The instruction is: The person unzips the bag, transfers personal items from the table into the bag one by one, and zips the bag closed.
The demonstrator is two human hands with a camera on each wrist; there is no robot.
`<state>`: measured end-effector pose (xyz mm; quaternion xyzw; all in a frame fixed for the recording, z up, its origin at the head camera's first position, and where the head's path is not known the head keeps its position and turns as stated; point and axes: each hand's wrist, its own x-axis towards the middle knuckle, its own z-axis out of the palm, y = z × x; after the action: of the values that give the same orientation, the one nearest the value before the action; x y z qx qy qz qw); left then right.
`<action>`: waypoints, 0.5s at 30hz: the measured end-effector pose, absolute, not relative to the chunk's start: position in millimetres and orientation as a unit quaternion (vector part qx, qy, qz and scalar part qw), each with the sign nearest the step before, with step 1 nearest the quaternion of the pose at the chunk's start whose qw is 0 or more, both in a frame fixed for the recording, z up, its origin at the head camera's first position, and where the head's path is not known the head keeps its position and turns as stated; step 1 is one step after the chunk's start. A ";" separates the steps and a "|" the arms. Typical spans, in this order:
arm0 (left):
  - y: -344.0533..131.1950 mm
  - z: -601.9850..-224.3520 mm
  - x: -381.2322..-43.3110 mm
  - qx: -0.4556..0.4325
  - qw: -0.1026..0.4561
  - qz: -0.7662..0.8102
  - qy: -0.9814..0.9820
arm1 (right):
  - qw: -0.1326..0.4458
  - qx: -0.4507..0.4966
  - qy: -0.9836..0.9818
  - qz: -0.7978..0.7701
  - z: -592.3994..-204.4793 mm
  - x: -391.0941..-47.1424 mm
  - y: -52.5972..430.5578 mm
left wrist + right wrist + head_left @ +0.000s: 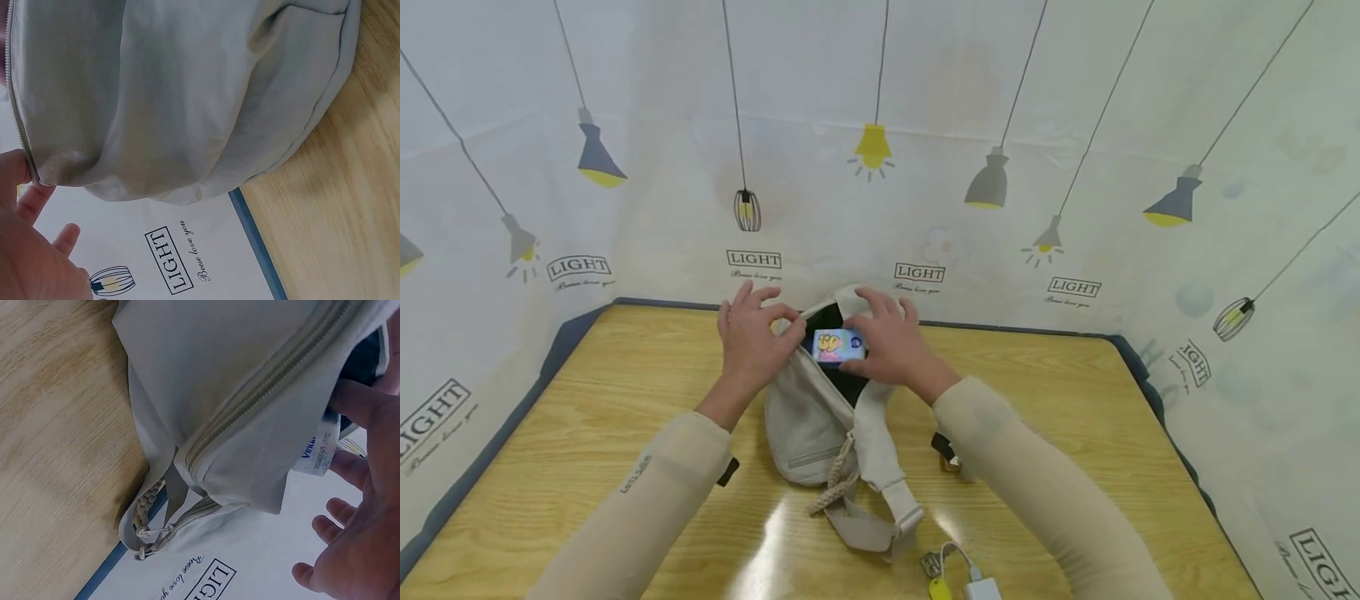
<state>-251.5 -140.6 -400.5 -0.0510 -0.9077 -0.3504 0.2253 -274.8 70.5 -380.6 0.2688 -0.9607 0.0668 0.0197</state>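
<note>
A pale grey sling bag [801, 417] lies on the table with its zipped main opening spread, its dark lining showing. My left hand [752, 337] pinches the zipper edge of that opening between thumb and index finger, the other fingers raised. In the left wrist view, the left hand [37, 244] holds the bag's rim at the zipper's end. My right hand [891, 342] grips a small tissue pack [837, 345] with a colourful cartoon print, at the mouth of the bag. The right wrist view shows the tissue pack [319, 450] between thumb and finger, partly hidden by the bag.
A braided cord [837, 487] and a buckled strap [868, 533] trail from the bag toward the front. Near the front edge lie a white charger [982, 590] with a cable and a yellow tag [939, 588]. Dark small objects [945, 450] sit partly under the right forearm.
</note>
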 end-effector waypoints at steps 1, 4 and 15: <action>-140.8 -400.8 -251.8 -0.051 0.225 -0.350 -0.908 | 0.016 0.268 -0.961 0.059 -381.4 -275.2 68.0; -140.8 -401.6 -252.4 -0.049 0.225 -0.348 -0.909 | 0.016 0.269 -0.962 0.044 -385.1 -277.7 63.4; -142.8 -402.7 -251.5 -0.055 0.237 -0.349 -0.905 | -0.012 0.325 -0.946 -0.014 -392.1 -282.1 57.6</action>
<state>-251.5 -142.8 -402.7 -0.0546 -0.9051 -0.3486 0.2375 -282.1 57.6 -392.1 0.3251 -0.9455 -0.0139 -0.0116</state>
